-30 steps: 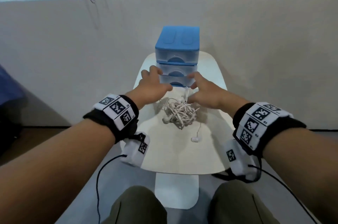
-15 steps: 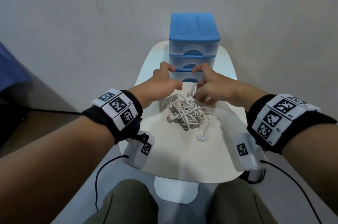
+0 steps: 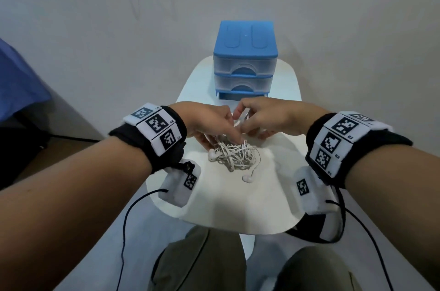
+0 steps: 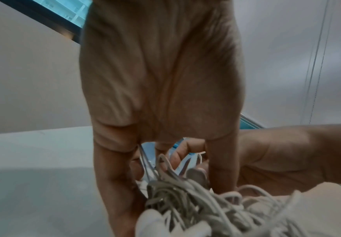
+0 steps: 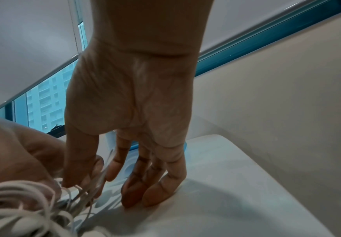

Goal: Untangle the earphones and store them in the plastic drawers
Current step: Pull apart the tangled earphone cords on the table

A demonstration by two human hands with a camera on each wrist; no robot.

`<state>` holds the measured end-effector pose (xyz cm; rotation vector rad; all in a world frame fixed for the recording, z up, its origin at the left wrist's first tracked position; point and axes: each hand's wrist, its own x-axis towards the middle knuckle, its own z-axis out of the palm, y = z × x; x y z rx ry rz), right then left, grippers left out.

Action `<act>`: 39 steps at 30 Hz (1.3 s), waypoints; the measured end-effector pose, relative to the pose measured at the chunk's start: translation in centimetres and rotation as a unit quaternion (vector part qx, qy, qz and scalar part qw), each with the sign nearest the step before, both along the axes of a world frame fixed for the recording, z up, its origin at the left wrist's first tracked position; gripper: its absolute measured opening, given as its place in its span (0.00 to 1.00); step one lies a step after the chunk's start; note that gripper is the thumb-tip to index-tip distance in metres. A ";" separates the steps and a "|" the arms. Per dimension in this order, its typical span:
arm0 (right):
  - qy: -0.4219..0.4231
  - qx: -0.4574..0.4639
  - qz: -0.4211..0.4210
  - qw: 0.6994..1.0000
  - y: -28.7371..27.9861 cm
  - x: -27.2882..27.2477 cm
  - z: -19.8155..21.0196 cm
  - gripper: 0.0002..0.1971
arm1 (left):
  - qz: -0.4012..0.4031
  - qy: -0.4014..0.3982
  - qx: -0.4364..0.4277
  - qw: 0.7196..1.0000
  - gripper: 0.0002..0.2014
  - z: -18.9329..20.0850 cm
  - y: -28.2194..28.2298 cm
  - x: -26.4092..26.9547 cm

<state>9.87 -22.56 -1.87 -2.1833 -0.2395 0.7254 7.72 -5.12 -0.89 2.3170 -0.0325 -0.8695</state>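
Just earphones point(image 3: 234, 156) beneath fingers point(image 3: 238, 140)

A small white rounded table point(image 3: 221, 205) carries a tangled bundle of white wired earphones point(image 3: 234, 156) near its middle and a blue-framed translucent plastic drawer unit point(image 3: 245, 62) at its far end.

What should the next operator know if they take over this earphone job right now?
Left hand: fingers in the earphones, pinching cord.
Right hand: thumb and forefinger pinch a strand at the bundle's top; other fingertips rest on the table.
Earphones: a knotted bundle mid-table, one earbud trailing loose.
Plastic drawers: at the table's far end; upper two shut, bottom slot looks empty.
Done: nothing visible. Left: untangle, then stow.
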 end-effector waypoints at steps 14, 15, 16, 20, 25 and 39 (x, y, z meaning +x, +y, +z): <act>-0.009 -0.014 -0.056 0.998 0.8 -0.2 0.1 0.36 | -0.046 -0.012 -0.033 0.998 0.16 0.3 0.8 0.4; -0.012 -0.013 -0.056 0.998 0.8 -0.4 0.2 0.36 | -0.052 -0.018 -0.035 0.998 0.15 0.3 0.9 0.4; -0.013 -0.012 -0.056 0.998 0.7 -0.7 0.3 0.36 | -0.056 -0.029 -0.032 0.998 0.13 0.2 0.9 0.4; 0.017 -0.007 -0.044 0.999 0.8 -1.8 1.1 0.21 | -0.036 -0.101 0.003 0.994 0.12 -0.4 1.4 0.0; 0.047 0.038 0.002 0.998 0.9 -2.8 1.8 0.22 | 0.048 -0.162 -0.063 0.984 0.18 -0.1 2.0 -1.5; -0.067 0.260 -0.131 0.954 -1.2 -6.1 0.8 0.24 | 0.149 -0.135 -0.428 0.881 0.19 -1.2 2.0 -6.1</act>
